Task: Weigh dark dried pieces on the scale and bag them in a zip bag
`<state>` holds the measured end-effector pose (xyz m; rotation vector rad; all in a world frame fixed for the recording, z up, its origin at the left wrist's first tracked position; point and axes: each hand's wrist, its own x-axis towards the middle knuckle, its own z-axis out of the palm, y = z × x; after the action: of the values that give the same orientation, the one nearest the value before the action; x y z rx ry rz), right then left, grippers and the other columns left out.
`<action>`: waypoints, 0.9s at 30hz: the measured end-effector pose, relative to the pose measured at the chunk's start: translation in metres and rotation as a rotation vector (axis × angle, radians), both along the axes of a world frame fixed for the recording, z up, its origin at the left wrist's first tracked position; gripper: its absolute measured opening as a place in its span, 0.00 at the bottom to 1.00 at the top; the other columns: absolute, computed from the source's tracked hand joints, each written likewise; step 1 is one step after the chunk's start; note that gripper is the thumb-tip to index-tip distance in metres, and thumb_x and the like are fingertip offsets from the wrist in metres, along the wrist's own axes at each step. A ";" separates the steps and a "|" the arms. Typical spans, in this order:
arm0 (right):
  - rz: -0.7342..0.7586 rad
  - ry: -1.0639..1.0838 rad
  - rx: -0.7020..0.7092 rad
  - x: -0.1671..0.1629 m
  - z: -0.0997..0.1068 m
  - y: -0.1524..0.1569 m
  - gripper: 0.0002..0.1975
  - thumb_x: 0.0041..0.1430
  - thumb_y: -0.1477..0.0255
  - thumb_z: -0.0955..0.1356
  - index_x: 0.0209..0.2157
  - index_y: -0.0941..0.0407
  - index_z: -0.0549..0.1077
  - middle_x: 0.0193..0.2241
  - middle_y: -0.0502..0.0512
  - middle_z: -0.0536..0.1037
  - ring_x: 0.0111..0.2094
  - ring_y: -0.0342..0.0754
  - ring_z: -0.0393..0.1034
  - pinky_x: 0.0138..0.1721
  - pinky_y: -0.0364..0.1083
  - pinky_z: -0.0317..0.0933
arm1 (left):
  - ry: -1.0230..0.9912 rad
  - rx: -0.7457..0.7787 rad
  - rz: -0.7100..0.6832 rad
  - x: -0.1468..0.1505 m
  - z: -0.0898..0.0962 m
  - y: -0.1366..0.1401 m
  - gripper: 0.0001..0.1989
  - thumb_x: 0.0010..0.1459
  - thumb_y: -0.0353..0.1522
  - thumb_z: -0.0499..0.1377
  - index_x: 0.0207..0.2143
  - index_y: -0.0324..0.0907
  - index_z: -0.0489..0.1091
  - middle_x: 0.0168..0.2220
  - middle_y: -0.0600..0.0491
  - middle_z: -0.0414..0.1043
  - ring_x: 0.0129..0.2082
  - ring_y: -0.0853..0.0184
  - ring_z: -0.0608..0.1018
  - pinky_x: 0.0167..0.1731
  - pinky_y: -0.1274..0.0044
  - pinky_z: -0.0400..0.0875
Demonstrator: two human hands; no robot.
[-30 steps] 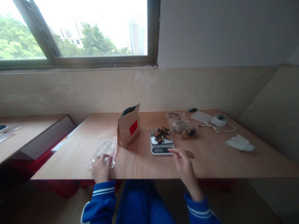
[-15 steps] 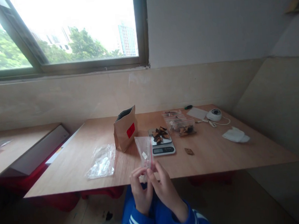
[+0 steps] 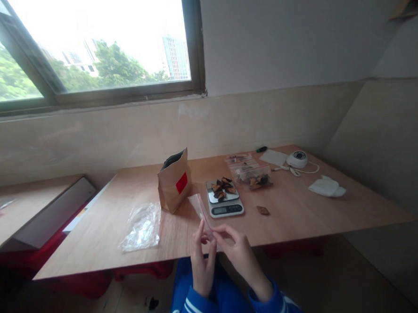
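Note:
A clear zip bag (image 3: 199, 207) with a red seal line is held up at the table's front edge. My right hand (image 3: 233, 242) pinches its red-lined edge between thumb and fingers. My left hand (image 3: 203, 256) is closed on the bag's lower part, fingers bent; part of the bag is hidden behind them. Just beyond stands a white digital scale (image 3: 227, 210) with brown dried pieces (image 3: 223, 188) piled on its plate. One loose dried piece (image 3: 263, 211) lies on the table right of the scale.
An upright brown paper pouch (image 3: 171, 187) with a red label stands left of the scale, near a stack of clear bags (image 3: 141, 226). Several filled zip bags (image 3: 254, 175), a white dome camera (image 3: 297, 159) with cable, and a crumpled white bag (image 3: 327, 186) lie on the right.
The zip bag has turned and narrowed in view, tilting left. My right hand has moved slightly right along its edge, and my left hand's fingers have risen. The camera view shifted a little.

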<state>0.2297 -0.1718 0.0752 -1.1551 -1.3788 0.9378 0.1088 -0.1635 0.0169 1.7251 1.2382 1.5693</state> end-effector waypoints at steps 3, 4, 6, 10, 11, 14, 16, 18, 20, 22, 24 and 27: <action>-0.030 0.077 -0.032 0.003 -0.005 0.002 0.11 0.58 0.62 0.69 0.32 0.56 0.75 0.33 0.56 0.80 0.38 0.51 0.76 0.42 0.46 0.68 | 0.073 0.064 0.045 -0.002 0.003 0.005 0.20 0.60 0.35 0.57 0.56 0.50 0.66 0.39 0.50 0.68 0.36 0.66 0.75 0.38 0.73 0.73; -0.037 0.110 -0.050 0.004 -0.007 0.003 0.12 0.56 0.61 0.70 0.30 0.57 0.74 0.33 0.55 0.80 0.37 0.51 0.76 0.41 0.46 0.68 | 0.094 0.101 0.068 -0.002 0.005 0.006 0.18 0.60 0.35 0.57 0.53 0.49 0.69 0.38 0.50 0.68 0.37 0.66 0.75 0.38 0.73 0.73; -0.028 0.181 -0.086 0.005 -0.012 0.005 0.14 0.53 0.59 0.72 0.27 0.57 0.72 0.31 0.54 0.79 0.36 0.51 0.75 0.40 0.46 0.68 | 0.126 0.183 0.097 -0.003 0.008 0.009 0.13 0.58 0.34 0.59 0.47 0.48 0.73 0.38 0.51 0.67 0.39 0.66 0.75 0.38 0.74 0.73; 0.001 0.297 -0.127 0.007 -0.018 0.008 0.17 0.51 0.56 0.72 0.26 0.56 0.71 0.26 0.53 0.77 0.33 0.50 0.74 0.37 0.46 0.67 | 0.174 0.297 0.095 -0.004 0.010 0.012 0.06 0.59 0.29 0.58 0.38 0.46 0.75 0.36 0.53 0.67 0.37 0.69 0.75 0.37 0.77 0.72; -0.024 0.319 -0.132 0.009 -0.019 0.009 0.18 0.51 0.55 0.72 0.26 0.56 0.70 0.26 0.53 0.77 0.32 0.49 0.74 0.37 0.46 0.66 | 0.170 0.319 0.124 -0.005 0.010 0.014 0.06 0.59 0.28 0.57 0.36 0.45 0.74 0.36 0.53 0.67 0.36 0.69 0.75 0.37 0.77 0.72; -0.208 0.368 -0.155 0.018 -0.021 0.013 0.21 0.50 0.51 0.71 0.27 0.56 0.69 0.29 0.55 0.78 0.28 0.48 0.72 0.33 0.46 0.66 | 0.139 0.386 0.297 -0.007 0.011 0.023 0.05 0.60 0.28 0.56 0.34 0.43 0.72 0.35 0.53 0.67 0.37 0.68 0.74 0.38 0.76 0.71; -0.296 0.368 -0.183 0.028 -0.022 0.017 0.23 0.49 0.49 0.70 0.26 0.56 0.70 0.28 0.56 0.78 0.26 0.47 0.70 0.32 0.47 0.66 | 0.142 0.412 0.384 -0.009 0.013 0.033 0.05 0.61 0.29 0.56 0.33 0.42 0.71 0.36 0.52 0.67 0.38 0.67 0.73 0.40 0.74 0.69; -0.272 0.318 -0.195 0.038 -0.022 0.024 0.24 0.50 0.47 0.68 0.27 0.57 0.71 0.27 0.57 0.77 0.28 0.50 0.71 0.33 0.48 0.67 | 0.151 0.420 0.399 -0.008 0.017 0.044 0.05 0.61 0.30 0.55 0.33 0.42 0.70 0.39 0.51 0.68 0.42 0.65 0.73 0.43 0.71 0.68; -0.217 0.206 -0.152 0.046 -0.022 0.036 0.25 0.56 0.47 0.63 0.31 0.56 0.74 0.32 0.59 0.78 0.34 0.53 0.72 0.37 0.50 0.67 | 0.123 0.438 0.366 -0.006 0.019 0.058 0.04 0.62 0.31 0.54 0.35 0.42 0.68 0.43 0.49 0.70 0.48 0.63 0.73 0.48 0.67 0.66; -0.240 0.040 -0.046 0.051 -0.023 0.053 0.25 0.59 0.49 0.60 0.38 0.55 0.74 0.39 0.61 0.77 0.43 0.56 0.71 0.45 0.53 0.65 | 0.049 0.460 0.307 -0.002 0.018 0.073 0.05 0.63 0.32 0.53 0.40 0.42 0.65 0.47 0.47 0.70 0.53 0.61 0.71 0.51 0.63 0.65; -0.333 -0.173 0.076 0.055 -0.025 0.075 0.21 0.59 0.53 0.62 0.43 0.55 0.73 0.45 0.62 0.74 0.50 0.58 0.67 0.53 0.56 0.60 | -0.056 0.458 0.251 0.002 0.013 0.089 0.07 0.64 0.34 0.51 0.43 0.42 0.61 0.52 0.43 0.68 0.55 0.61 0.71 0.51 0.61 0.66; -0.376 -0.525 0.140 0.058 -0.033 0.109 0.20 0.56 0.64 0.67 0.50 0.55 0.71 0.52 0.65 0.67 0.58 0.61 0.60 0.58 0.59 0.54 | -0.127 0.398 0.238 0.007 -0.001 0.107 0.07 0.64 0.36 0.50 0.41 0.42 0.59 0.54 0.40 0.66 0.54 0.61 0.72 0.51 0.62 0.67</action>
<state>0.2879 -0.0624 0.0425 -1.5504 -1.5279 0.2698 0.1159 -0.0563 0.0163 1.7195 1.1587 2.1515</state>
